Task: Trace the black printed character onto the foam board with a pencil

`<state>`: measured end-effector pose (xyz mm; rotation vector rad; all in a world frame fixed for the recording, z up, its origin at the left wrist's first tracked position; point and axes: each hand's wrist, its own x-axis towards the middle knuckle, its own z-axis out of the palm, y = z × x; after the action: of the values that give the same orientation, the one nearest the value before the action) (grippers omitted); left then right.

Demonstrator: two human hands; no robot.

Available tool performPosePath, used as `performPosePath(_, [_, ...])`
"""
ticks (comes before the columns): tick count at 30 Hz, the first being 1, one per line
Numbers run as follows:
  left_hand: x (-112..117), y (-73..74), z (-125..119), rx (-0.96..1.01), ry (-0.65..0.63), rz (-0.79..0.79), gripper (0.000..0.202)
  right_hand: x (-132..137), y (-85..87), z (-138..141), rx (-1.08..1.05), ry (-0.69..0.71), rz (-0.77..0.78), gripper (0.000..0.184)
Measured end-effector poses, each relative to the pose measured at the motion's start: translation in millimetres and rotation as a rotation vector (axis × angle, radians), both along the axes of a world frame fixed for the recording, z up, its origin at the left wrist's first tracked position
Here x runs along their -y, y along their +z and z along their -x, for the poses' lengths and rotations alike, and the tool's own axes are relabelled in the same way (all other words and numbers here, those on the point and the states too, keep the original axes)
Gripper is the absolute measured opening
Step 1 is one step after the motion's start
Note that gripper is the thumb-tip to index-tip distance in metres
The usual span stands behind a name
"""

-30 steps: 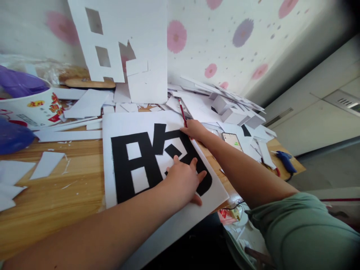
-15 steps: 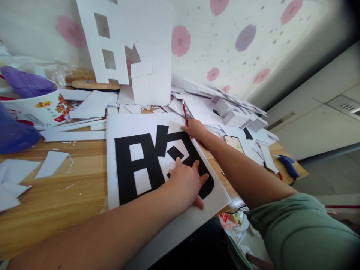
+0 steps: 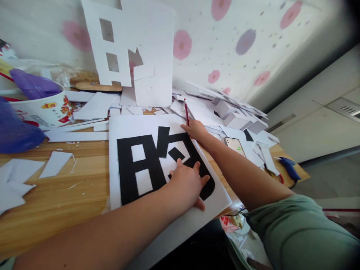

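Note:
My left hand point(image 3: 187, 182) lies with spread fingers on a black cut-out character point(image 3: 126, 161), pressing it against a white board point(image 3: 113, 150). In my right hand point(image 3: 195, 129) is a red pencil point(image 3: 186, 111), its eraser end pointing up. That hand rests at the upper right edge of the black shape, where the pencil's tip is hidden by the fingers. Parts of the cut-out's lower middle are covered by my left hand and forearm.
A white sheet with cut openings point(image 3: 156, 48) leans on the wall. Paper scraps point(image 3: 57, 164) litter the wooden table point(image 3: 81, 198). At left stands a paper tub point(image 3: 46, 110) beside a blue object point(image 3: 18, 129). Rightward are a phone point(image 3: 235, 145) and a blue glue gun point(image 3: 289, 168).
The whole view has shifted slightly, so things appear a little farther right and lower. Both hands keep nearly the same place on the board, the pencil still in my right hand.

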<state>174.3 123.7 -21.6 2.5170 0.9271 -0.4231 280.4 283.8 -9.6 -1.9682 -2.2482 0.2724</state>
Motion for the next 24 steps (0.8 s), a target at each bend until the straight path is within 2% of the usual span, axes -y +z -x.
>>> performPosePath(13, [3.2, 17.9, 3.4, -0.017, 0.007, 0.002, 0.108, -9.0, -3.0, 4.3, 0.019, -0.023, -0.032, 0.033])
performPosePath(24, [1.5, 2.3, -2.2, 0.026, 0.038, -0.031, 0.112, -8.9, -9.0, 6.7, 0.036, -0.068, -0.112, 0.037])
